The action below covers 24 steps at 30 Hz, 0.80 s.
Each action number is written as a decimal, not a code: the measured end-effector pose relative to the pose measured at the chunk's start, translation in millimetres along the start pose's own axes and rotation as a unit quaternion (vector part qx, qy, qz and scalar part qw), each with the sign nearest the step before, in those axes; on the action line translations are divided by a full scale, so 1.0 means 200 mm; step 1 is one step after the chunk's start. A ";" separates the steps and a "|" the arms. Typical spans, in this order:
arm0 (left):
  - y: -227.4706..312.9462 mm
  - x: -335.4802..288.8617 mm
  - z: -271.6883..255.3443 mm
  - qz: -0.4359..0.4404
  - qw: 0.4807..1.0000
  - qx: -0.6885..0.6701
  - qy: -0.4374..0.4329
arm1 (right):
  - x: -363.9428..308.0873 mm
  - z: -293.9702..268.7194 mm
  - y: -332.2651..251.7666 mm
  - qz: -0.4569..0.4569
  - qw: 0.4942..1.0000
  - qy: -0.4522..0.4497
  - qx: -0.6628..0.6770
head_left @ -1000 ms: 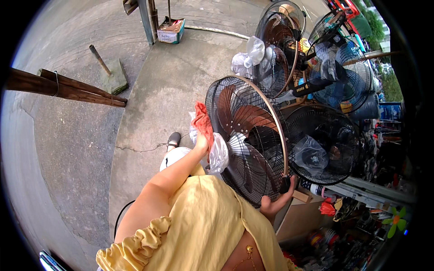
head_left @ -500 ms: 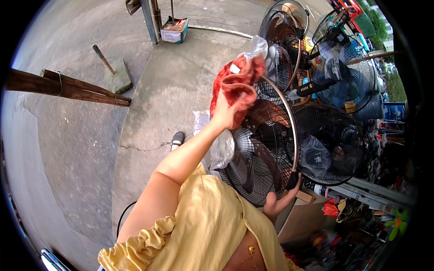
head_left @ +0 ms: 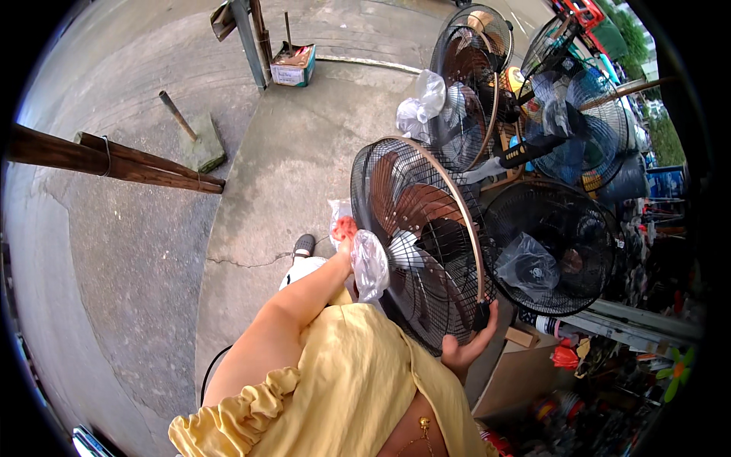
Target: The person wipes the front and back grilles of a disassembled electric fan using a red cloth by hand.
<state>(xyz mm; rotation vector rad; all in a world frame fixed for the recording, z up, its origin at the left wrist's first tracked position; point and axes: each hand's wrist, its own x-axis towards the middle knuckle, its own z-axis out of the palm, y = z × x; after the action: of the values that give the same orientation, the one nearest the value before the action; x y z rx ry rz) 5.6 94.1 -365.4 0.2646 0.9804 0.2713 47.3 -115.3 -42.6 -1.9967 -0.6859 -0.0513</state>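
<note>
In front of me stands a large fan (head_left: 422,202) with a black wire guard, brown blades and a pale metal rim band. A clear plastic bag (head_left: 371,268) covers the middle of its front. Just left of that bag, my left hand (head_left: 346,250) is closed on a red cloth (head_left: 345,228). Only a little of the cloth shows; the bag hides part of the hand. My right hand (head_left: 474,344) grips the lower right of the fan guard, thumb and fingers around the rim by a black clip (head_left: 481,314).
More caged fans crowd the right: a black one (head_left: 552,251) with a plastic bag and a bluish one (head_left: 586,137). Another bagged fan (head_left: 461,107) stands ahead. Wooden poles (head_left: 122,160) lean at left, by a concrete block (head_left: 204,145). A carton (head_left: 294,67) stands farther off.
My left hand has moved the red cloth from the top of the fan down to the left of its hub, uncovering the upper guard. My right hand stays on the rim.
</note>
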 end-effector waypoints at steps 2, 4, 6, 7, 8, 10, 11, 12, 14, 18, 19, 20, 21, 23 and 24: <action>0.09 0.00 0.04 0.017 1.000 -0.002 -0.003 | 0.01 0.00 -0.02 0.018 1.000 -0.003 0.011; 0.21 -0.04 0.15 0.057 0.998 -0.013 -0.009 | 0.02 0.01 -0.04 0.016 1.000 -0.005 0.008; 0.37 -0.13 0.29 0.102 0.994 -0.040 -0.015 | 0.02 0.02 -0.04 -0.003 1.000 -0.008 -0.009; 0.46 -0.20 0.39 0.128 0.990 -0.049 -0.016 | 0.01 0.02 -0.04 0.005 1.000 -0.004 -0.008; 0.54 -0.27 0.49 0.158 0.985 -0.060 -0.017 | 0.01 0.02 -0.05 0.009 1.000 -0.002 -0.006; 0.65 -0.38 0.66 0.293 0.955 0.015 -0.046 | 0.01 0.03 -0.05 0.015 1.000 0.001 0.004; 0.72 -0.57 0.80 0.358 0.925 0.084 -0.095 | 0.01 0.02 -0.05 0.021 1.000 0.006 0.007; 0.77 -0.71 0.88 0.351 0.918 0.100 -0.155 | 0.02 0.02 -0.05 0.024 1.000 0.009 0.011; 0.74 -0.89 0.98 0.391 0.880 0.100 -0.250 | 0.03 0.02 -0.07 0.008 1.000 -0.003 -0.004; 0.65 -1.28 1.02 0.653 0.551 0.443 -0.271 | 0.04 0.04 -0.07 0.027 0.999 0.003 0.042; 0.59 -1.32 1.00 0.674 0.487 0.465 -0.306 | 0.04 0.04 -0.07 0.026 0.999 0.007 0.044; 0.54 -1.35 0.98 0.692 0.418 0.484 -0.336 | 0.04 0.05 -0.07 0.024 0.999 0.008 0.045; 0.50 -1.34 0.96 0.709 0.397 0.473 -0.340 | 0.05 0.04 -0.07 0.020 0.999 0.010 0.045; 0.48 -1.33 0.94 0.743 0.354 0.452 -0.344 | 0.05 0.04 -0.07 0.016 0.999 0.013 0.044; 0.52 -1.29 0.93 0.750 0.332 0.456 -0.345 | 0.06 0.04 -0.07 0.015 0.999 0.013 0.043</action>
<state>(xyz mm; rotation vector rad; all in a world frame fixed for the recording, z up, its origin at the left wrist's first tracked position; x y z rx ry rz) 15.4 84.2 -31.7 2.2151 -0.4764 1.1589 48.0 -98.5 -31.9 -1.9209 -0.6309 -0.0279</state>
